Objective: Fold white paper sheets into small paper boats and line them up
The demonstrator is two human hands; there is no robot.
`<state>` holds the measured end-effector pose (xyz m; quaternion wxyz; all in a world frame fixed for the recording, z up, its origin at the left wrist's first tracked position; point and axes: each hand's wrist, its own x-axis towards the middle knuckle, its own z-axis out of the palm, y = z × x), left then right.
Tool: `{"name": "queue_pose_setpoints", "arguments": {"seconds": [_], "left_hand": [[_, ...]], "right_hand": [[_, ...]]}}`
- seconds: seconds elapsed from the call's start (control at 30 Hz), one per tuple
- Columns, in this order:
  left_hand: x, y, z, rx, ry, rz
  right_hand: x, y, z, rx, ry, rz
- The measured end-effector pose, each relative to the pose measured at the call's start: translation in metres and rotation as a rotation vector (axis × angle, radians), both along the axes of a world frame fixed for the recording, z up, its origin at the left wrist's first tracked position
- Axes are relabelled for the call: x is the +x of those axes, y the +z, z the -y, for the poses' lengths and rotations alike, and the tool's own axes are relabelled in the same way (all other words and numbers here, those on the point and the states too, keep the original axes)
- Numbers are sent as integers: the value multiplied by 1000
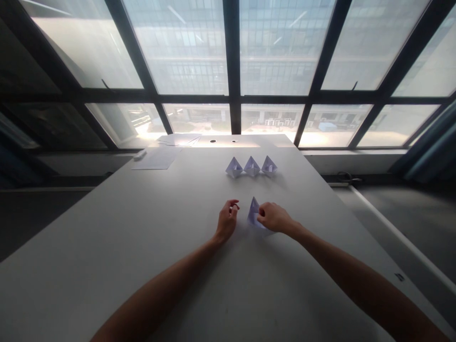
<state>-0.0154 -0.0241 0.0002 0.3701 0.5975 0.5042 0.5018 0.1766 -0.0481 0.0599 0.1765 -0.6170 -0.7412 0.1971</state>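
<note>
A folded white paper boat [252, 213] stands on the table in front of me, its pointed peak up. My right hand [274, 216] is closed on its right side and hides that part of it. To the left of the boat, a small gap away, my left hand [228, 218] rests over the table with fingers curled but apart, nothing in them. Farther back, three more paper boats stand in a row: a left one [234, 168], a middle one [252, 166] and a right one [269, 166].
The white table [142, 228] runs toward large windows. Sheets of paper [156, 157] lie at its far left, with a small white object [140, 155] by them. Two round holes sit near the far edge. A small dark label [399, 277] is at the right edge.
</note>
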Motion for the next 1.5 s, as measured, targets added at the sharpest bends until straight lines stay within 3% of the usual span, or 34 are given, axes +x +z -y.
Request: {"name": "queue_pose_setpoints", "arguments": {"seconds": [0.2, 0.43, 0.6, 0.77, 1.03, 1.23, 1.37, 1.5], "left_hand": [[1, 0, 1, -7, -27, -42], [4, 3, 1, -15, -54, -89], [3, 2, 2, -39, -60, -121], [2, 0, 3, -48, -68, -124], [3, 3, 5, -51, -79, -148], [3, 2, 3, -18, -76, -163], [3, 0, 2, -21, -82, -162], [2, -1, 0, 25, -80, -202]], "right_hand": [[60, 19, -37, 22, -93, 58], [141, 34, -138, 54, -431, 269], [159, 26, -202, -11, -477, 367], [163, 15, -235, -24, -492, 408], [155, 11, -239, -60, -506, 419], [148, 25, -232, -13, -517, 402], [142, 36, -209, 168, -511, 334], [126, 31, -157, 432, -466, 196]]}}
